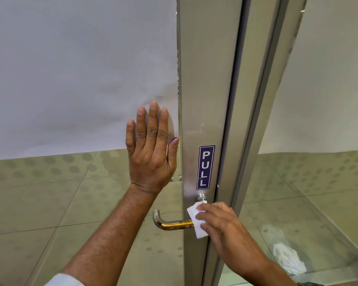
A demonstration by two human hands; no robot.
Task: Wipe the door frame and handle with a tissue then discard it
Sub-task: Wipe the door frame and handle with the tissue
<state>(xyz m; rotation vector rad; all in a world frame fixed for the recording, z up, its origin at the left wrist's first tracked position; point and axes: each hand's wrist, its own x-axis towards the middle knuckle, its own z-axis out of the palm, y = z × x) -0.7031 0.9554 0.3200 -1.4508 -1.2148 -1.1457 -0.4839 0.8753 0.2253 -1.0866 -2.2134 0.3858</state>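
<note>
A brushed-metal door frame (205, 83) runs upright through the middle of the view, with a blue PULL sticker (205, 167) on it. Below the sticker a lever door handle (170, 223) sticks out to the left. My right hand (225, 226) presses a folded white tissue (196, 221) against the frame where the handle joins it, just under the lock cylinder (202, 196). My left hand (151, 147) lies flat with fingers spread on the frosted glass (81, 79) left of the frame, holding nothing.
A second metal post (262, 100) stands right of the door frame with a glass panel (318, 182) beyond it. A crumpled white shape (287, 259) shows low in that glass. Through the lower glass I see a tiled floor (50, 203).
</note>
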